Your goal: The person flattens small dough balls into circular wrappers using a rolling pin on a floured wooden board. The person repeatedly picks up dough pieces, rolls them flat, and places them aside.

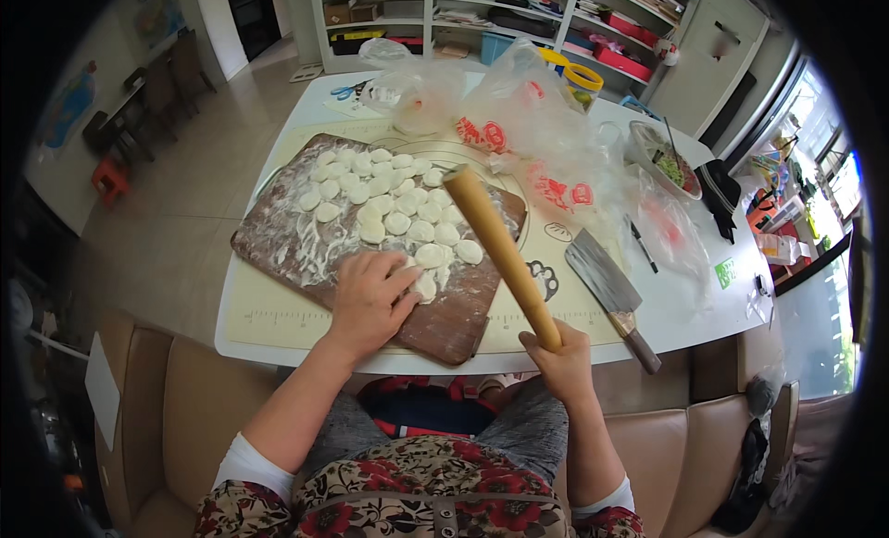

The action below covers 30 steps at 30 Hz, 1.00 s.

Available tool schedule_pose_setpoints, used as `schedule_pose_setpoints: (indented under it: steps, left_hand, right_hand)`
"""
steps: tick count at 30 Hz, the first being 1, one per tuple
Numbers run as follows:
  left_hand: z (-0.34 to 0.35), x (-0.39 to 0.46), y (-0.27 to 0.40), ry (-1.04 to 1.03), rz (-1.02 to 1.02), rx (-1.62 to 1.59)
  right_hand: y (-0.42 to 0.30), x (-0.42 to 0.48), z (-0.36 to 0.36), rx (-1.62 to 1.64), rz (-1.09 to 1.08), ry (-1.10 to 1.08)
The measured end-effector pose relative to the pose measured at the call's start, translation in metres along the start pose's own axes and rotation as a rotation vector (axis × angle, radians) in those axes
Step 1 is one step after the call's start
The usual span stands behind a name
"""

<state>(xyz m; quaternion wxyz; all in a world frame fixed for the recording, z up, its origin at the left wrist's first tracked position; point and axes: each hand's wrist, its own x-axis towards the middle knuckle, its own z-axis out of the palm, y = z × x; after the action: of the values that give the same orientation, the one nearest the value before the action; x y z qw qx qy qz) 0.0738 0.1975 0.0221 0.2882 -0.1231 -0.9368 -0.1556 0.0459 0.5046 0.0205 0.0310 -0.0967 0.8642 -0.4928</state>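
Note:
My left hand point(371, 298) rests at the near part of a floured wooden board point(278, 225), its fingertips on a flattened piece of dough point(424, 286). Whether the fingers pinch the dough or only touch it is hard to tell. In my right hand point(566, 361) is the lower end of a wooden rolling pin point(503, 257), raised and tilted, its far end over the board's right part. Several small dough rounds point(397, 223) lie close together on the board beyond my left hand. White flour is smeared across the wood.
A cleaver point(604, 270) lies right of the board on a cream pastry mat point(278, 316), its handle past the table's near edge. Farther back are clear plastic bags point(528, 121), a bowl of green filling point(667, 164), a black marker point(641, 243) and blue-handled scissors point(344, 91).

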Motion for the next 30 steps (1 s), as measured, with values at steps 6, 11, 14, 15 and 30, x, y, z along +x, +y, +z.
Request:
schedule_pose_setpoints:
  steps: [6, 11, 14, 15, 30]
  left_hand:
    - [-0.006, 0.001, -0.010, -0.169, -0.161, -0.246]
    - [-0.002, 0.015, -0.043, -0.032, -0.094, -0.050]
    - [-0.014, 0.025, -0.035, -0.092, -0.042, -0.158]
    - [-0.013, 0.023, -0.030, -0.132, -0.025, -0.160]
    - [-0.014, 0.029, 0.014, -0.329, -0.582, -0.587]
  right_hand:
    - [-0.009, 0.000, 0.011, -0.029, -0.017, -0.049]
    - [-0.011, 0.002, 0.010, -0.032, -0.011, -0.048]
    - [-0.010, 0.003, 0.014, 0.028, 0.048, -0.049]
    - [-0.016, 0.006, 0.013, 0.041, 0.085, -0.061]
    - [-0.015, 0.008, 0.015, 0.039, 0.100, -0.078]
